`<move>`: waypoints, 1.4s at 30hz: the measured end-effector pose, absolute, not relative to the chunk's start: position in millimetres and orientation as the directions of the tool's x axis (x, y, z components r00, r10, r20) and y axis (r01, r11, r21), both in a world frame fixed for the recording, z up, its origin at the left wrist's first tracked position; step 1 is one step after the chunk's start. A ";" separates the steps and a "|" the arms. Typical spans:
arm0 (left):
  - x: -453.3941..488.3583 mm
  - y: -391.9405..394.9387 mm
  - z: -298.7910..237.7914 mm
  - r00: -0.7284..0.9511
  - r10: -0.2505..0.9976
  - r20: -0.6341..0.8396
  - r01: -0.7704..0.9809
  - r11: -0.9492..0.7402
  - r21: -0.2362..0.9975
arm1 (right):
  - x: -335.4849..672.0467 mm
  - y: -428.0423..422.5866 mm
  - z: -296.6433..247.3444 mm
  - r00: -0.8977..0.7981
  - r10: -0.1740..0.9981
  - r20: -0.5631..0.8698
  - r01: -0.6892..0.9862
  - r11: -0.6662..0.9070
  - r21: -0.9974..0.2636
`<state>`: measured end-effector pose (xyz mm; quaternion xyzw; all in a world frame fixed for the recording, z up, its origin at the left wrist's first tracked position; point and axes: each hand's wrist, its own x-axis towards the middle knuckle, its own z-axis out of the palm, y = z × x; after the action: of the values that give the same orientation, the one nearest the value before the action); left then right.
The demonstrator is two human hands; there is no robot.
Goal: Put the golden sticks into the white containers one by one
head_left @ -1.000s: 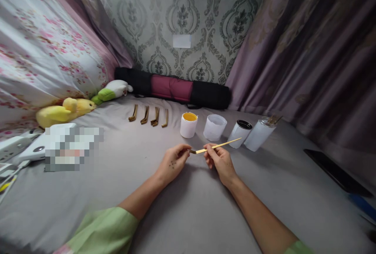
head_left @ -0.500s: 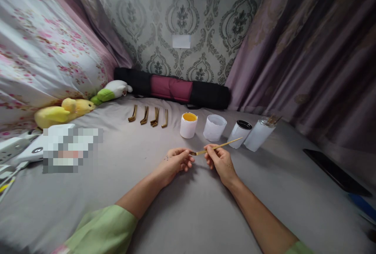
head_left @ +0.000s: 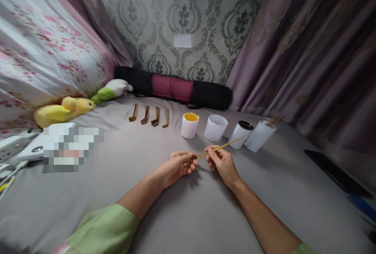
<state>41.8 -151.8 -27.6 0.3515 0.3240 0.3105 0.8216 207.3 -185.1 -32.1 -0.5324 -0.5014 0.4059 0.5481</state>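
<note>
Gold stick [head_left: 226, 145], slanting over the grey sheet [head_left: 188, 222], and the right hand [head_left: 221, 164] has it pinched between thumb and fingers! Its left end disappears at the fingertips of the left hand [head_left: 179, 166]; can't tell whether those grip it. Pixels mask an item [head_left: 70, 148] at left, green sleeves [head_left: 108, 224] run out of frame, and patterned wallpaper [head_left: 182, 15] rises between floral cloth [head_left: 55, 42] and purple curtain [head_left: 279, 58].

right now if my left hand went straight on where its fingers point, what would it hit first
Likely the slim golden stick in the right hand; one end is at the left hand, contact unclear.
</note>
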 end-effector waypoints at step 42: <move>38.2 -150.2 -29.5 0.578 0.691 -0.433 -0.241 0.652 0.719 | 234.5 -179.9 -29.2 0.497 0.862 0.102 -0.078 0.162 -0.984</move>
<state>38.2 -150.2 -29.5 0.3095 0.3640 0.2798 0.8327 234.5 -179.9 -29.2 -0.5450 -0.3596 0.3495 0.6719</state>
